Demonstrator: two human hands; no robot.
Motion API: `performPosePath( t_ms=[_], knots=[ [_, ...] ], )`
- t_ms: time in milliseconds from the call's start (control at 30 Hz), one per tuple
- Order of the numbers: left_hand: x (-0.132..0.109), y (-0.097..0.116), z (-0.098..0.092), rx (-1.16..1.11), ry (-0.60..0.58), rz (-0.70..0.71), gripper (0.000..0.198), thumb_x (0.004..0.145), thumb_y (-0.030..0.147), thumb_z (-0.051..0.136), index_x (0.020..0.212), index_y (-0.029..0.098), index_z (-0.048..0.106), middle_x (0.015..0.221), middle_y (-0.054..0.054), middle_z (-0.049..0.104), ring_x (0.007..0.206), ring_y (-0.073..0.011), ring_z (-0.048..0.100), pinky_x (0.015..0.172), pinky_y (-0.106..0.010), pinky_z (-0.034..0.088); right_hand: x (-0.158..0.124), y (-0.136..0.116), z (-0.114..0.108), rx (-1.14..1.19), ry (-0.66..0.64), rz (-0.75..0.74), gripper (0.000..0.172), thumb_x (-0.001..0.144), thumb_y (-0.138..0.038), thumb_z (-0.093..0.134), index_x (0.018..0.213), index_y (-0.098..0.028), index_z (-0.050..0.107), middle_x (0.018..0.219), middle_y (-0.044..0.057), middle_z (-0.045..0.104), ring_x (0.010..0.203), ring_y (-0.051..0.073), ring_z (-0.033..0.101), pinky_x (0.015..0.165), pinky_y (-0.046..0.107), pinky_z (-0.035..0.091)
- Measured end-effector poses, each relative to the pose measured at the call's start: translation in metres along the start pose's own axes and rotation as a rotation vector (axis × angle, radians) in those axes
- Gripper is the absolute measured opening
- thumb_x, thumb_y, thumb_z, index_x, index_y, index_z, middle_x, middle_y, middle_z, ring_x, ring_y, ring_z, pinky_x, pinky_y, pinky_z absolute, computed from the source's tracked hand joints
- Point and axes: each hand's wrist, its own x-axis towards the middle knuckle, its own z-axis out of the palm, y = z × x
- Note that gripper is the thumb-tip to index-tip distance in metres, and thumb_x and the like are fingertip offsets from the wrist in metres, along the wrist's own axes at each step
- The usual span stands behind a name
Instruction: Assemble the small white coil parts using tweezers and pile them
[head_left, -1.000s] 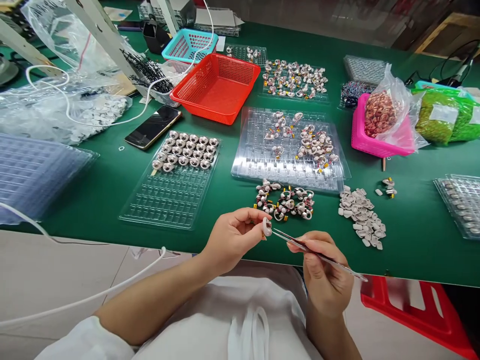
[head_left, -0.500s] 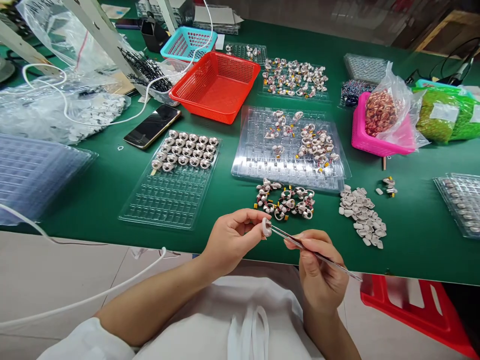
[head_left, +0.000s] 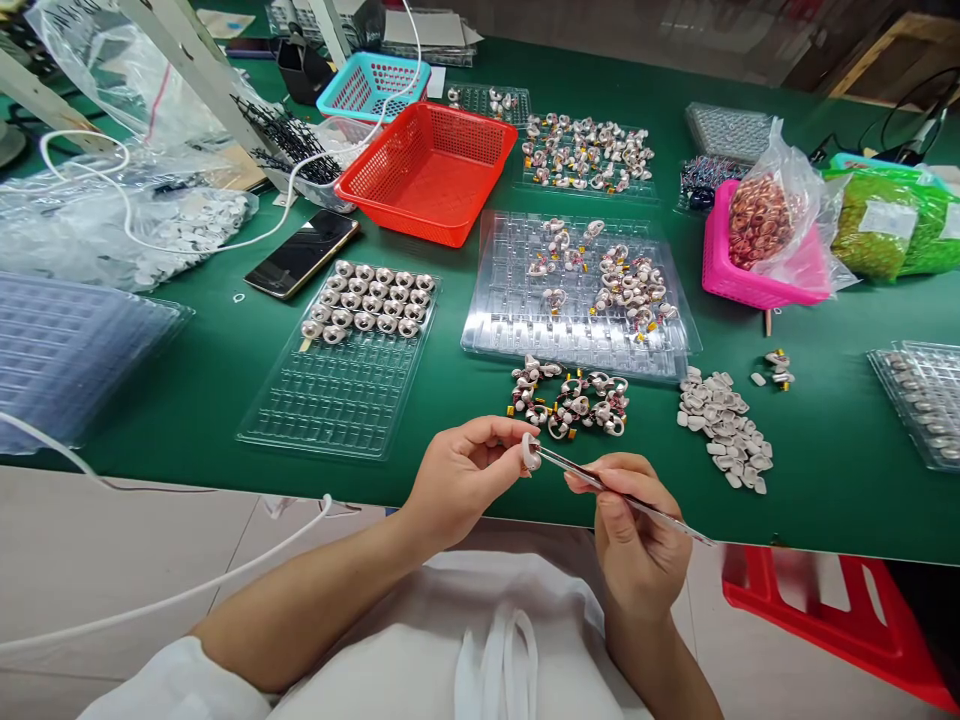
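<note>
Between the thumb and fingertips of my left hand (head_left: 469,480) is a small white earbud shell (head_left: 531,453), held up over the table's front edge. My right hand (head_left: 637,520) grips a pair of metal tweezers (head_left: 592,478), whose tips reach the open side of the shell; what they touch inside is too small to make out. Just beyond my hands lies a cluster of wired earbud parts (head_left: 577,405) with yellow tabs. A pile of loose white covers (head_left: 726,430) is to the right. At left, a clear tray (head_left: 330,400) bears rows of white shells (head_left: 375,300) in its far half.
A clear tray stack (head_left: 510,320) with more parts lies past the cluster. Around stand a red basket (head_left: 435,180), a blue basket (head_left: 371,85), a pink basket (head_left: 765,290), a phone (head_left: 304,255) and stacked plastic trays (head_left: 82,350). A white cable (head_left: 225,245) crosses the left side.
Both hands keep almost the same pose, with the tweezers still at the earbud shell. The whole view has shifted very slightly; nothing was taken up or let go.
</note>
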Motion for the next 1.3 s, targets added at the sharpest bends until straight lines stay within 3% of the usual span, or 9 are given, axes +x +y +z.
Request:
performPosePath(
  t_ms=[400,733,933,1067,1167,1300],
  knots=[
    [0.001,-0.001,0.0,0.042,0.014,-0.002,0.014,0.071,0.023,0.082,0.082,0.014,0.078,0.065,-0.001,0.072,0.06,-0.0126,0.065,0.063,-0.023,0.057,0.001,0.002,0.003,0.028,0.037,0.031,0.027,0.097,-0.011,0.058,0.112,-0.026,0.073,0.103,0.006,0.065,0.087,0.019,0.074,0.072,0.039,0.069],
    [0.002,0.002,-0.004,0.091,-0.013,-0.065,0.013,0.072,0.022,0.079,0.083,0.015,0.08,0.069,-0.003,0.074,0.06,-0.013,0.066,0.059,-0.022,0.055,0.001,0.006,-0.005,-0.002,-0.038,0.004,0.026,0.096,-0.014,0.059,0.111,-0.029,0.074,0.102,0.006,0.071,0.089,0.022,0.074,0.074,0.044,0.069],
    [0.002,-0.001,-0.003,0.129,-0.04,-0.028,0.007,0.074,0.021,0.077,0.078,0.015,0.078,0.067,-0.002,0.071,0.058,-0.011,0.059,0.055,-0.02,0.05,0.0,0.005,-0.007,0.012,-0.052,0.011,0.027,0.096,-0.012,0.058,0.111,-0.028,0.074,0.102,0.006,0.07,0.092,0.022,0.072,0.075,0.043,0.067],
    [0.003,-0.002,-0.004,0.161,-0.059,0.013,0.006,0.076,0.021,0.075,0.076,0.015,0.076,0.066,-0.001,0.069,0.057,-0.0109,0.056,0.054,-0.02,0.048,0.004,0.001,-0.006,0.011,0.019,-0.017,0.021,0.098,-0.019,0.056,0.107,-0.025,0.074,0.096,0.007,0.068,0.089,0.022,0.069,0.073,0.041,0.063],
    [0.002,-0.001,-0.005,0.161,-0.074,0.022,0.005,0.076,0.02,0.074,0.076,0.015,0.075,0.068,-0.002,0.069,0.058,-0.0108,0.056,0.055,-0.02,0.047,0.009,-0.001,-0.006,0.044,0.071,-0.056,0.024,0.102,-0.025,0.049,0.103,-0.023,0.073,0.087,0.006,0.067,0.088,0.022,0.067,0.08,0.044,0.058],
    [0.0,-0.001,-0.004,0.145,-0.093,0.018,0.004,0.078,0.018,0.073,0.077,0.015,0.075,0.068,-0.002,0.069,0.058,-0.0099,0.056,0.055,-0.019,0.047,0.009,0.0,-0.006,0.005,0.025,0.117,0.027,0.105,-0.023,0.043,0.107,-0.025,0.07,0.087,0.003,0.064,0.078,0.018,0.063,0.069,0.034,0.053]
  ],
)
